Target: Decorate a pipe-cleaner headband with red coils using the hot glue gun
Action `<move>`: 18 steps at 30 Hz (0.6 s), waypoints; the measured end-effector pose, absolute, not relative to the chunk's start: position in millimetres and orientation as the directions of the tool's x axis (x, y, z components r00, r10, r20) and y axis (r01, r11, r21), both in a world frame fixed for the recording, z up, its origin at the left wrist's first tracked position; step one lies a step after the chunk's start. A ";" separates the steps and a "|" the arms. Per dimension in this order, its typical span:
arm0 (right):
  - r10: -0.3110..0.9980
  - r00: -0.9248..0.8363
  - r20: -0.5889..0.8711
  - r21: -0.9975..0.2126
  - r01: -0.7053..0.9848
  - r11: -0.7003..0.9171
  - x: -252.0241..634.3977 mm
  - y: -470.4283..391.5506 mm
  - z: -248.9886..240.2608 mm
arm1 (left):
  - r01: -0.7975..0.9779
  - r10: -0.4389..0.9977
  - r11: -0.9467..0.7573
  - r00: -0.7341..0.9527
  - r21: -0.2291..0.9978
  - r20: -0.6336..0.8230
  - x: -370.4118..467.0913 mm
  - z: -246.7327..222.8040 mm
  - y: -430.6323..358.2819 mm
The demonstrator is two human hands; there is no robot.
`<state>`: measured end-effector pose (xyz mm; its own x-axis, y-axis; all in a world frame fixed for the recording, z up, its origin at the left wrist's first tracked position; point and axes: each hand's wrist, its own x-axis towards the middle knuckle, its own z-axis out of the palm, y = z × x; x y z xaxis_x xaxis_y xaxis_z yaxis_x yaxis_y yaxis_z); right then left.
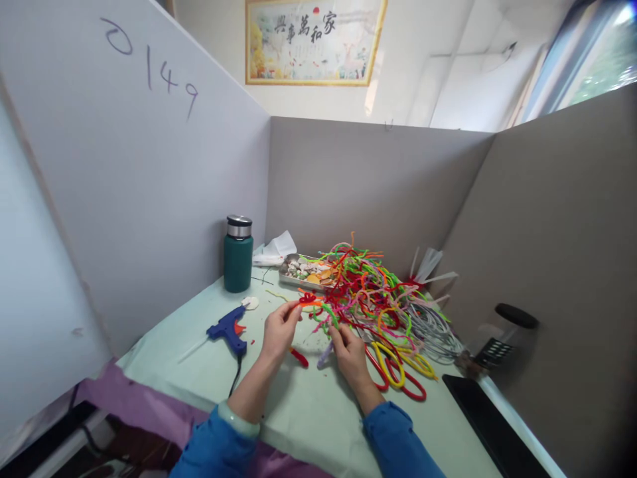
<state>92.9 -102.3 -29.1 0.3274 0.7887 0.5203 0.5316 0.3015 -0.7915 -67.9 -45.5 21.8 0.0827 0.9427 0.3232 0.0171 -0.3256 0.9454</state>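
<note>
My left hand [281,326] is closed in a pinch at the table's middle. From its fingertips extends an orange pipe cleaner [313,303], with a red looped piece [307,298] just above. My right hand [350,352] is closed on a green pipe cleaner [328,311], which arches toward the orange one. Whether the green and orange pieces are joined I cannot tell. Between my forearms lie a short red fuzzy piece [299,358] and a pale purple piece [325,355]. Right beyond my hands rises a tangled heap of colourful pipe cleaners [368,285].
A blue glue gun [229,330] with a cord lies left of my left hand. Behind it stand a green bottle [238,259] and a metal tray [303,282] of small pieces. Grey wire [432,332] and a black slab [488,421] lie right. Partitions [368,179] enclose the table.
</note>
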 end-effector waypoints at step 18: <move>0.610 0.538 0.582 -0.728 0.679 0.096 177.4 -100.9 42.3 | -0.054 0.951 -0.103 0.287 0.993 0.114 -44.7 42.2 -44.2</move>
